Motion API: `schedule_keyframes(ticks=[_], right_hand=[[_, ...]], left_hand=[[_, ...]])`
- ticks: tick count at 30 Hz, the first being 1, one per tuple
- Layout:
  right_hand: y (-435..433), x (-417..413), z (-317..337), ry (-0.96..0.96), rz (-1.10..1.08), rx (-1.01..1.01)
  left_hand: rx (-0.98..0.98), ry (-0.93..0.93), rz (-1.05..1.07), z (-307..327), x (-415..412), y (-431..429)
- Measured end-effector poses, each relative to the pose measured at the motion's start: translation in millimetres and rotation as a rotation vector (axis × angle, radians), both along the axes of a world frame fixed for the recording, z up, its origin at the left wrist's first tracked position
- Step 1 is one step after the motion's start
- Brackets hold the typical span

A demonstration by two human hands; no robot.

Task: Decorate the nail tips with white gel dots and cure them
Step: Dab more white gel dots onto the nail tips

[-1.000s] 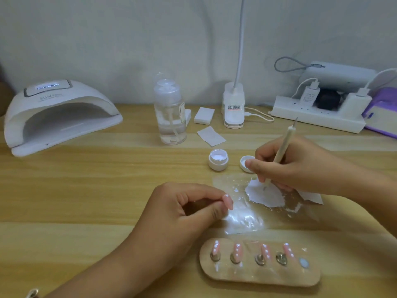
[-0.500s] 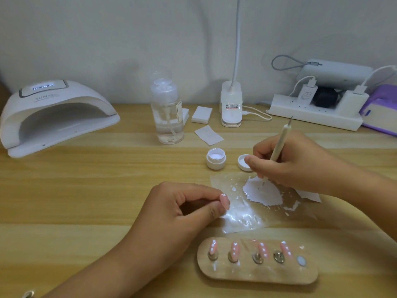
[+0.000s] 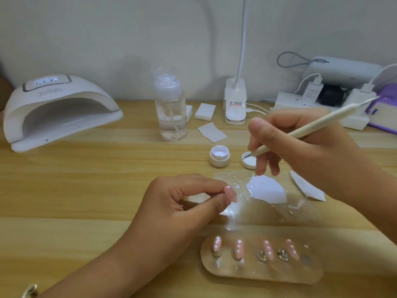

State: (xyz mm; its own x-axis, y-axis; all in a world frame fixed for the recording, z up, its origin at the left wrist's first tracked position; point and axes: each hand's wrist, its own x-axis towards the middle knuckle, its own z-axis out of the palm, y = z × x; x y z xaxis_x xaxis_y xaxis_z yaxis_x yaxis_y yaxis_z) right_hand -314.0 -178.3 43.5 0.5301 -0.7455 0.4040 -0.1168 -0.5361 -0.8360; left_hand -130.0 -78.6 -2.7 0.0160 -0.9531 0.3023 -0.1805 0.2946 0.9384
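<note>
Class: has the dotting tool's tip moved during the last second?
Yes. The dotting tool tip left the white gel patch and now sits at the lid beside the gel pot.

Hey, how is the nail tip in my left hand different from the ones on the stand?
The nail tip is pinched in the left hand; the four mounted tips sit on pegs on the stand. The held nail tip shows one clear white dot; the mounted tips each show several. All are pink.

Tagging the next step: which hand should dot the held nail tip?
Right. The right hand grips the pen, its point at the lid near the nail tip. The left hand is occupied pinching that nail tip.
</note>
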Motion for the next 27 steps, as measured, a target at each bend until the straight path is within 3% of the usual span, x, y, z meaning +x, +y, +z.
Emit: schedule_keyframes(ticks=[9, 27], right_hand=[[37.5, 16.9, -7.0, -0.268, 0.010, -0.028], [44.2, 24.0, -10.4, -0.197, 0.004, -0.027]], left_hand=[[-0.078, -0.007, 0.012, -3.1, 2.9, 0.7], [-0.127, 0.004, -0.026, -2.5, 1.8, -0.7]])
